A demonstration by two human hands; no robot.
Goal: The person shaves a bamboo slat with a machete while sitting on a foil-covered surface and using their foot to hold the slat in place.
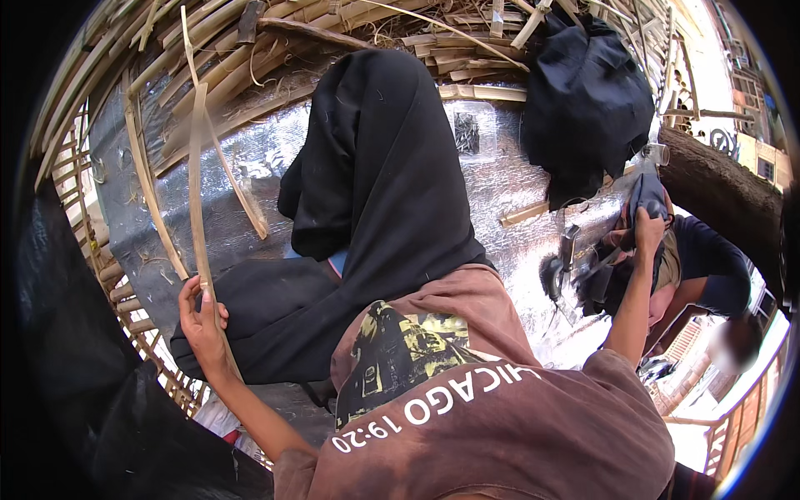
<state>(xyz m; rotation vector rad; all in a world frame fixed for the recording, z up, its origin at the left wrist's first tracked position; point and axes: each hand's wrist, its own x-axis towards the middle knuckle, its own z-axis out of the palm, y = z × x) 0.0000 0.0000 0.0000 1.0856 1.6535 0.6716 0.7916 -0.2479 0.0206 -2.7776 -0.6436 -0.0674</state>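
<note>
My left hand point(202, 321) is closed round a long, pale bamboo strip point(197, 183). The strip runs up from beside my left thigh, past my knee, toward the bamboo pile. Out to the right, my right hand point(650, 229) is closed at a dark, cloth-like bundle point(647, 193); exactly what lies in its fingers I cannot make out. Below and left of that hand sit a dark tool with a block-like handle point(569, 242) and a tangle of black things. Other thin bamboo strips point(152, 183) lean close to the one I hold.
Silvery sheeting point(500, 167) covers the platform where I sit in black trousers point(383, 158). Split bamboo point(225, 50) is heaped along the far side. A black cloth bundle point(587, 100) hangs at the far right, near a thick log point(721, 179). Another person point(712, 267) crouches at right.
</note>
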